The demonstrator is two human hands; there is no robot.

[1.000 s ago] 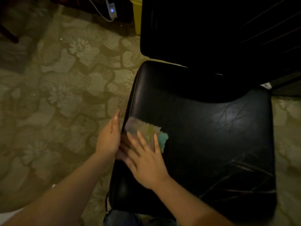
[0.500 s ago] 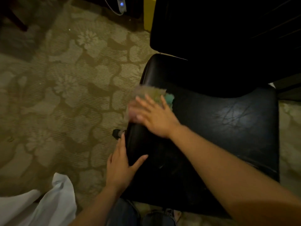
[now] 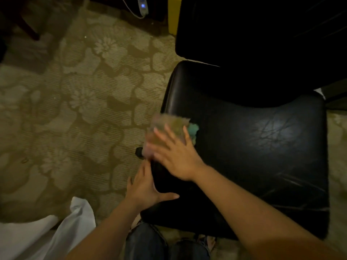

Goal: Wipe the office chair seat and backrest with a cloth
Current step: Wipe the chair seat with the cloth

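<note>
Cloth lies flat on the black seat at its left edge, partly overhanging; motion-blurred. Right hand presses it with fingers straight and spread, not curled round it. Left hand rests flat on the seat's front-left corner, thumb out, steadying the chair. Cloth looks thin, soft, light, likely to bunch, so a flat palm over its middle suits best. Seat looks smooth, cracked, probably slippery. Backrest is dark, apart from both hands.
</note>
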